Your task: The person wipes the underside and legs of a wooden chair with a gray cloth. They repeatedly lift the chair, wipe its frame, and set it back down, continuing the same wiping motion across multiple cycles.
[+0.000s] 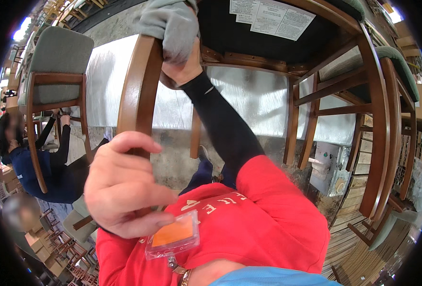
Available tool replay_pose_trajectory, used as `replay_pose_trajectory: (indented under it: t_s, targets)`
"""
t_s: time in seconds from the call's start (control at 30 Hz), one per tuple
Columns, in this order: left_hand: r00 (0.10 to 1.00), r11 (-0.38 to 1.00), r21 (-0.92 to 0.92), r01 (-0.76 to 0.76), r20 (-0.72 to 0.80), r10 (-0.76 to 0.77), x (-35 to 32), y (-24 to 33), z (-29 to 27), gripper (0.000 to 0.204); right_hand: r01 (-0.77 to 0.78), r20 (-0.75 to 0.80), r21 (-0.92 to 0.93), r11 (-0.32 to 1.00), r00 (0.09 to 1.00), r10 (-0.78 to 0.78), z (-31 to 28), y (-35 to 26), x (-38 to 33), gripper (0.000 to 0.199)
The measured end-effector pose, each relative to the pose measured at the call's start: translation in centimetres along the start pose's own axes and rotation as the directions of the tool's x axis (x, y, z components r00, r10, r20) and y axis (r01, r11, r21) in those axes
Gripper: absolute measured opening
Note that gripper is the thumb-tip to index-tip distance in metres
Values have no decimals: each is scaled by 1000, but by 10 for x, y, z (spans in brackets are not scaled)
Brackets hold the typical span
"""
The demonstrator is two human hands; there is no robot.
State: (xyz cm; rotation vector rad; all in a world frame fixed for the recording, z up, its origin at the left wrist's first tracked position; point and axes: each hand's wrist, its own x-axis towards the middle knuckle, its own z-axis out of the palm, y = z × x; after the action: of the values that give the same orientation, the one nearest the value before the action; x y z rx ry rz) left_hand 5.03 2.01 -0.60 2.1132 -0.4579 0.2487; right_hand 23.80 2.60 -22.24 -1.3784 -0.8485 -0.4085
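A wooden chair with a black underside (211, 28) and brown legs fills the upper middle, its underside toward me. My right hand (185, 69) grips a grey cloth (170, 24) pressed against the top of the nearest chair leg (142, 90). Some of its fingers are hidden by the cloth and the wood. My left hand (130, 186) is in front of the lower part of that leg, its fingers loosely curled and apart. No object shows in it; whether it touches the leg I cannot tell.
Plastic-covered table (111, 81) lies behind the chair. Another grey upholstered chair (61, 62) stands left, with a person in dark blue (44, 167) beside it. More chairs (397, 76) crowd the right, above a grey box (328, 169). A badge (175, 236) hangs at my chest.
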Motion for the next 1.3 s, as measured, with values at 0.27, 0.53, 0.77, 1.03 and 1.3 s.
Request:
replay_pose_trajectory:
  t_s: [0.27,0.53,0.77,1.03,1.3]
  targets:
    - [995,993,-65,-94,-48,91,3,-8,3,26,-465,475,-411,784,625,620,-30,102,-167,27]
    - [976,999,8,-43,214,41,-7,-9,-17,27,-93,-261,-16,996,962,85,19,-4,-13,43]
    - [991,999,6,-50,123,49,1,1,-6,19,-598,267,300,744,801,536,-24,71,-144,40]
    - [997,999,46,22,73,-26,-2,0,0,17,-791,-739,-126,598,477,475,-179,115,-103,56]
    - [989,997,62,42,139,-50,-9,1,-9,17,-640,-746,420,643,161,647,-227,158,-17,71]
